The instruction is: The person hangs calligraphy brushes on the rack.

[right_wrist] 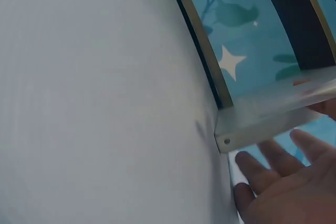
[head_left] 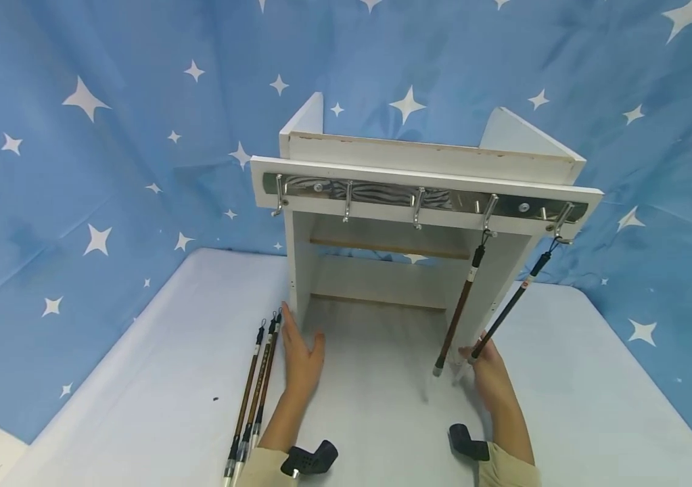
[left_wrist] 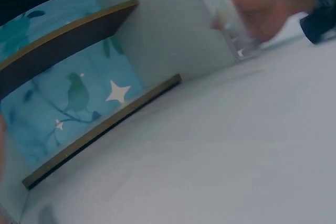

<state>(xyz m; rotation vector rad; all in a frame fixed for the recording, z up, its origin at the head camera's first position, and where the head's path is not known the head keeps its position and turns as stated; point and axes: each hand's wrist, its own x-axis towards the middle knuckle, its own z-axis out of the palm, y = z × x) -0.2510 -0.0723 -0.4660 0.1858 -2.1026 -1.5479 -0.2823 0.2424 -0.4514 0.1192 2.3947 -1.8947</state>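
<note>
A white wooden rack (head_left: pixel 431 151) stands at the back of the table, with a row of metal hooks (head_left: pixel 419 206) along its front bar. Two brushes with cord loops hang from the rightmost hooks: a brown brush (head_left: pixel 460 308) and a dark brush (head_left: pixel 513 301). My left hand (head_left: pixel 303 362) is beside the rack's left side panel, fingers extended and thumb spread. At the foot of the right side panel (right_wrist: pixel 273 129) is my right hand (head_left: pixel 492 372), its fingers fairly straight along the outside. Its thumb lies near the dark brush's clear end; contact cannot be told.
Several more brushes (head_left: pixel 258 385) lie side by side on the white tabletop (head_left: pixel 163 379), left of my left hand. A blue star-patterned cloth (head_left: pixel 139 135) hangs behind the table. Inside the rack, a shelf (head_left: pixel 388 249) crosses between the side panels.
</note>
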